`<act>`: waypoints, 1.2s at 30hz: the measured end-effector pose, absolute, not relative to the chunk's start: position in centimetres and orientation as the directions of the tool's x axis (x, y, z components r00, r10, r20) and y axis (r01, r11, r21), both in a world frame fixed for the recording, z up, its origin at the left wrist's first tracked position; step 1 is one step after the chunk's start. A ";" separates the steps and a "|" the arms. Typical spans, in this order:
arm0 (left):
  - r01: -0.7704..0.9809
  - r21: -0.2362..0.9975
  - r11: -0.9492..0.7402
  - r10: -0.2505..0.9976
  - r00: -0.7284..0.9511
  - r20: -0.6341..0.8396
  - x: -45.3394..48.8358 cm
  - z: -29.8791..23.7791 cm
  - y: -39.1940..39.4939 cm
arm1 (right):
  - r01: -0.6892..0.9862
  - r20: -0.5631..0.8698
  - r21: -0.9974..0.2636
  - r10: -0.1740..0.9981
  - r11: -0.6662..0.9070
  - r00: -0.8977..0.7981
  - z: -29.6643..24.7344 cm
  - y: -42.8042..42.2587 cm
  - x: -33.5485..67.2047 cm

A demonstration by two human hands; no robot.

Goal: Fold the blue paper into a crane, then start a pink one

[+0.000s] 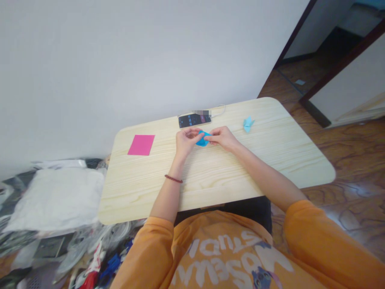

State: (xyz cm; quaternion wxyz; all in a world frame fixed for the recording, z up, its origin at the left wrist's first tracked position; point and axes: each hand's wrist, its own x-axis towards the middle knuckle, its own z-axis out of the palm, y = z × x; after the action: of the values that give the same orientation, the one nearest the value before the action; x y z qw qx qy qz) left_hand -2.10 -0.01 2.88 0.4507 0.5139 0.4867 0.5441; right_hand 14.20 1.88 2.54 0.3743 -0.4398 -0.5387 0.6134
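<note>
Both my hands meet over the middle of a light wooden table [216, 176]. Between them is a small piece of blue folded paper [202, 139]. My left hand [185, 141] pinches its left side with curled fingers, and a dark red bead bracelet sits on that wrist. My right hand [222, 137] pinches the paper's right side with thumb and fingers pressed together. The paper lies just above or on the tabletop; I cannot tell which.
A pink paper sheet [141, 145] lies flat at the table's left. A finished light-blue folded figure [248, 124] sits at the right rear. A black phone [194, 119] with a white cable lies behind my hands. White bags and clutter [57, 200] fill the floor at left.
</note>
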 end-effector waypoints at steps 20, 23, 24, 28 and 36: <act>-0.002 0.988 -0.157 0.985 -0.070 0.157 -2.2 2.8 0.1 | 0.148 -0.057 -0.989 0.927 -0.002 -0.372 3.8 1.9 14.9; 0.006 0.989 -0.145 0.986 -0.082 0.145 -2.1 2.7 0.2 | 0.155 -0.033 -0.988 0.929 0.027 -0.368 3.8 1.9 14.9; 0.008 0.990 -0.143 0.985 -0.094 0.144 -2.1 2.7 0.2 | 0.141 -0.030 -0.990 0.931 0.023 -0.364 3.8 1.9 14.9; 0.023 0.986 -0.168 0.975 -0.142 0.169 -2.2 2.6 0.3 | 0.086 -0.044 -0.996 0.924 -0.012 -0.380 3.7 1.9 14.8; 0.046 0.971 -0.235 0.965 -0.103 0.239 -2.5 1.4 0.8 | 0.186 -0.007 -0.979 0.911 0.076 -0.413 3.2 2.3 15.2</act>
State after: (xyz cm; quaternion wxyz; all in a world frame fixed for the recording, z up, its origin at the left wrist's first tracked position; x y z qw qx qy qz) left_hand -2.50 0.79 1.41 0.4003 0.5367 0.4712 0.5742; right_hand 15.20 2.34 3.23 0.3400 -0.4220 -0.6501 0.5327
